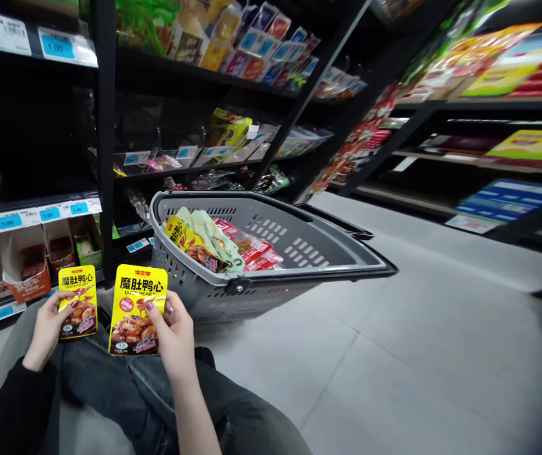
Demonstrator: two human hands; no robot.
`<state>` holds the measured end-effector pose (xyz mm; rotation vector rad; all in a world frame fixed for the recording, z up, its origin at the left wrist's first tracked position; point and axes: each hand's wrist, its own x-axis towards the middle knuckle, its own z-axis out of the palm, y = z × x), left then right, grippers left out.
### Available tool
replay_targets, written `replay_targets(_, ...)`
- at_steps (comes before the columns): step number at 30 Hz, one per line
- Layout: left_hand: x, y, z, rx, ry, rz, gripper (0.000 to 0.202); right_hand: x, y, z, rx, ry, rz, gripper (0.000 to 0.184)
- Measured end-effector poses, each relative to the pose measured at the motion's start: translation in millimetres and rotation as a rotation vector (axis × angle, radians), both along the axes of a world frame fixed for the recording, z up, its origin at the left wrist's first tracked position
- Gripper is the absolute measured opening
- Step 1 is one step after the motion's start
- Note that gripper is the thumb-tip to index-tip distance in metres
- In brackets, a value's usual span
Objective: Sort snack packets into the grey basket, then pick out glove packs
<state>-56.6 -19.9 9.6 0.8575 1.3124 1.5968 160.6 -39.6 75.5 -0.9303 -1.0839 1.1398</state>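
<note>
My left hand is closed on a small yellow snack packet, its thumb pressed on the front. In my right hand is a second, alike yellow snack packet, labelled "DUCK HEART" with a picture of brown pieces of food. Both packets are upright, face toward me, above my legs. Just beyond them stands a grey shopping basket. Inside it lie another yellow packet, pale green packets and red packets.
Dark shelves with price tags rise on the left; open cartons stand on the lowest one. Packaged snacks fill the shelves behind the basket. More stocked shelves are on the right, across the tiled floor.
</note>
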Motion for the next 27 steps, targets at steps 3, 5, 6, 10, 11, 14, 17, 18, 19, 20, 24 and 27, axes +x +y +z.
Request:
replay_targets(3,-4.5,4.2,-4.7,-0.016,-0.096,-0.019,0.036,2.8,-0.2,-0.9,-0.011,0.108,0.048,0.019)
replay_targets(5,-3.7,3.7,-4.3,-0.035,-0.123,-0.032,0.036,3.9,0.6,-4.3,-0.068,0.356,0.245,0.022)
replay_targets(6,-3.2,3.2,-3.8,-0.047,-0.134,-0.033,0.037,4.5,0.9,-6.1,-0.107,0.479,0.369,0.026)
replay_targets(10,-4.2,3.6,-4.8,-0.073,-0.16,-0.029,0.038,5.6,-1.1,-11.0,-0.204,0.793,0.753,0.048)
replay_targets(11,-4.9,4.1,-5.5,-0.077,-0.158,-0.035,0.038,5.2,-2.2,-11.2,-0.22,0.85,0.795,0.048)
replay_targets(14,-5.8,5.5,-6.6,-0.093,-0.162,-0.052,0.038,2.3,-5.2,-8.8,-0.277,0.995,0.869,0.043)
replay_targets(17,-5.7,5.7,-6.7,-0.1,-0.181,-0.057,0.038,-0.6,-6.4,-3.4,-0.323,1.06,0.822,0.044)
replay_targets(18,-5.7,5.8,-7.1,-0.102,-0.182,-0.062,0.038,-1.0,-6.1,-1.7,-0.333,1.077,0.787,0.043)
replay_targets(19,-5.9,5.9,-7.7,-0.102,-0.179,-0.065,0.038,-1.2,-5.5,-0.4,-0.339,1.09,0.747,0.04)
replay_targets(20,-6.4,6.2,-8.8,-0.099,-0.174,-0.067,0.038,-1.1,-4.6,0.5,-0.343,1.1,0.708,0.037)
replay_targets(24,-9.4,8.6,-14.7,-0.083,-0.144,-0.063,0.038,-0.3,-1.6,0.4,-0.367,1.132,0.67,0.029)
replay_targets(27,-9.7,9.9,-17.1,-0.074,-0.13,-0.062,0.036,-1.1,-3.4,-1.2,-0.29,1.136,0.709,0.042)
